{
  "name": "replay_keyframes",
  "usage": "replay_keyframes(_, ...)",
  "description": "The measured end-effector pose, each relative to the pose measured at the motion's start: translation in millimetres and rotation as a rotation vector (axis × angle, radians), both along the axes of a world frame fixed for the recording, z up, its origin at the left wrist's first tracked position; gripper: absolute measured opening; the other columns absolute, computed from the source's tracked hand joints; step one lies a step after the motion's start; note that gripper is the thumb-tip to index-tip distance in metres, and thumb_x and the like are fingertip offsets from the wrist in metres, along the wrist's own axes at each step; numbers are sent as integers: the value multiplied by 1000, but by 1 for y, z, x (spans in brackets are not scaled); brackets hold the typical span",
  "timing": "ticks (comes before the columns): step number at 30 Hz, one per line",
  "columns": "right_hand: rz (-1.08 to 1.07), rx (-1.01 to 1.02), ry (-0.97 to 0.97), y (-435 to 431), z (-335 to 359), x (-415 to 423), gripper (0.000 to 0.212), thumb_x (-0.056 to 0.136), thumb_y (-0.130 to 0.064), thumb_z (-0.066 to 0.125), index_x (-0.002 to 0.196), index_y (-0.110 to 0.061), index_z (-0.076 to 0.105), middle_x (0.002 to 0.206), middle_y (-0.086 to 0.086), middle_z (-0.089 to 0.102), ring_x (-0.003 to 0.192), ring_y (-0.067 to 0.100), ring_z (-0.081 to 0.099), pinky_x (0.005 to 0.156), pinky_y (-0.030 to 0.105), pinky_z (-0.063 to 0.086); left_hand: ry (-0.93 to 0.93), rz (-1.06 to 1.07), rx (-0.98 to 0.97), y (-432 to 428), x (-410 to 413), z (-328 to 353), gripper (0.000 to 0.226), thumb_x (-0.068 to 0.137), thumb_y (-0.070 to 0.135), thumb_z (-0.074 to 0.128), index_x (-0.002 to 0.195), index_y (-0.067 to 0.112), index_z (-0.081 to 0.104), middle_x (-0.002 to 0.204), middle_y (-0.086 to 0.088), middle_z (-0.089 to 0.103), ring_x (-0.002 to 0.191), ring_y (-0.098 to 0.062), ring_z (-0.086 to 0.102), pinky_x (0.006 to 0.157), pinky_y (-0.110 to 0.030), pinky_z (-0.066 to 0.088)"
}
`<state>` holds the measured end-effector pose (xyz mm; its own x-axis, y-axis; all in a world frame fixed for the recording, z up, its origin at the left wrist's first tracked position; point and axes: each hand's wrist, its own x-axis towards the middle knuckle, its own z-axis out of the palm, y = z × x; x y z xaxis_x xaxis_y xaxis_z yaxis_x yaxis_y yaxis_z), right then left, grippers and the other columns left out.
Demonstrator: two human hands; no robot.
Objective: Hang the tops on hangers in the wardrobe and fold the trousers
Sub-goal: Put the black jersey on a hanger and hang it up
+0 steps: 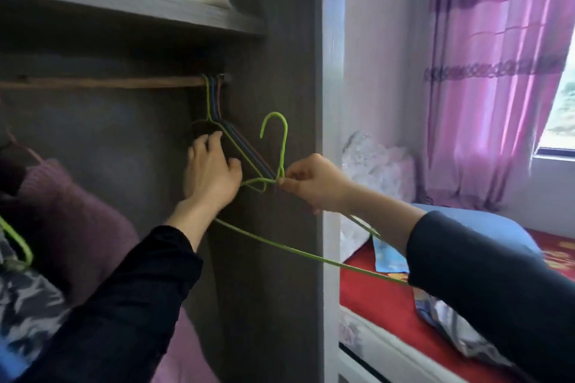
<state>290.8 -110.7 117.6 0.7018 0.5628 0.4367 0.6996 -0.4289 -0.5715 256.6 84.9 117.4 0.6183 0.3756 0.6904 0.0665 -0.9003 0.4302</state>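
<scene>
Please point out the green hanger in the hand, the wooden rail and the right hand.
held green hanger [283, 149], head view, shaft of its hook.
wooden rail [109, 83], head view, bare middle stretch.
right hand [311, 185], head view, back of the hand.

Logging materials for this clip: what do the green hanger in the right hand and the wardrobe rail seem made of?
The green hanger, pinched by the right hand: thin wire, probably plastic-coated metal, given its even, smooth green colour. The rail: apparently wood, matte brown with uneven tone; blur leaves it open.
</scene>
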Motion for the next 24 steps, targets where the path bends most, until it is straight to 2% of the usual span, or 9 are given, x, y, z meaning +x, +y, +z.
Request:
replay_keyframes(2,1,-13,77,-48,-5,-6,26,94,-24,58,68,-18,62,37,-4,51,34,12,51,41,16,41,-67,-38,-17,-46,2,-12,57,92,20,52,144,12,32,146,-12,34,133,-30,31,105,-42,34)
replay_keyframes(6,-5,-66,235,-162,-22,-15,19,93,-17,60,91,0,67,51,2,52,42,15,53,42,23,45,-229,-114,34,-153,-1,-46,53,87,14,54,137,9,39,135,-17,41,121,-33,40,96,-44,41)
replay_keyframes(8,-58,-110,276,-227,-34,-17,17,92,-15,61,88,-1,68,55,2,53,44,14,51,42,23,44,-228,-175,112,-214,1,-71,53,83,12,55,134,8,41,131,-19,42,116,-34,40,96,-45,40)
replay_keyframes(11,-195,-143,344,-327,-62,-21,22,89,-15,65,67,-12,65,48,-3,50,45,13,44,44,21,39,-96,-281,105,-304,12,-112,54,81,9,57,134,6,43,133,-20,39,119,-37,38,98,-45,37)
replay_keyframes(14,-356,-129,443,-423,-99,-26,27,87,-21,67,61,-15,64,46,-3,46,43,12,39,42,21,35,120,-380,48,-389,28,-147,52,84,14,55,134,6,42,133,-18,38,120,-35,35,97,-45,36)
replay_keyframes(18,-587,-88,489,-535,-145,-33,41,86,-31,69,49,-17,59,42,-10,43,39,5,37,40,18,33,345,-516,117,-500,53,-190,52,86,19,52,136,9,40,135,-15,39,124,-33,34,100,-43,36)
replay_keyframes(20,-708,-88,508,-583,-166,-36,45,87,-35,69,49,-15,54,44,-10,43,40,6,38,43,21,34,443,-577,156,-553,64,-210,53,88,23,50,137,12,37,137,-13,37,127,-32,34,101,-42,37)
replay_keyframes(22,-822,-122,503,-628,-186,-39,44,87,-38,67,54,-15,50,50,-5,46,49,11,43,49,24,35,514,-649,205,-605,75,-228,52,88,26,49,138,14,37,138,-12,37,127,-31,34,101,-42,37)
replay_keyframes(24,-939,-157,489,-671,-202,-40,47,87,-41,65,53,-14,48,51,-4,46,53,12,44,48,23,35,571,-709,238,-655,86,-244,54,88,28,49,139,14,36,141,-12,36,130,-31,33,103,-42,35)
